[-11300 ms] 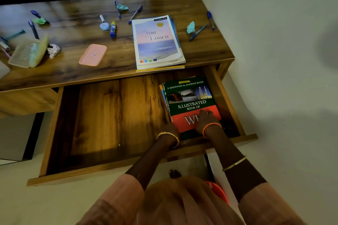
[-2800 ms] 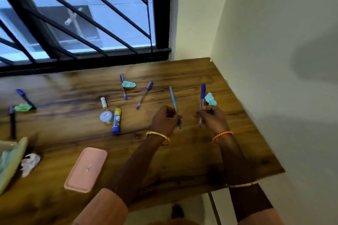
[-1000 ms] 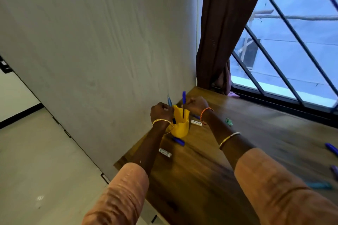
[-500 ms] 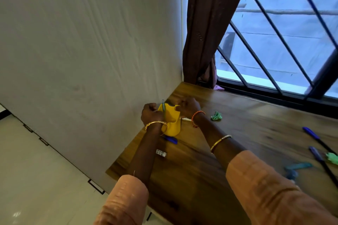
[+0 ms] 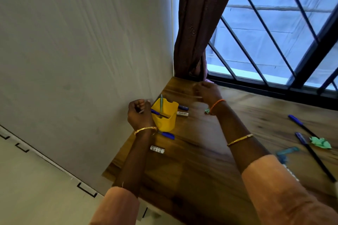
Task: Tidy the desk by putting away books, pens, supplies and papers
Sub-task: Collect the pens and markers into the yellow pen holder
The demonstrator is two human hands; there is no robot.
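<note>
Two pens are lodged in yellow holder [image 5: 165,115]; left hand [image 5: 140,114] curled, empty; right hand [image 5: 207,91] blurred, grip indeterminable; holder may be toppled by a knock.

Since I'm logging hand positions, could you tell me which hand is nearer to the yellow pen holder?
The left hand: it sits right beside the yellow pen holder, on its wall-facing side. The right hand is blurred, lifted beyond the holder toward the window corner.

Window [image 5: 265,29] backlight, dim desk [image 5: 201,160], right hand [image 5: 206,91] motion-blurred.
</note>
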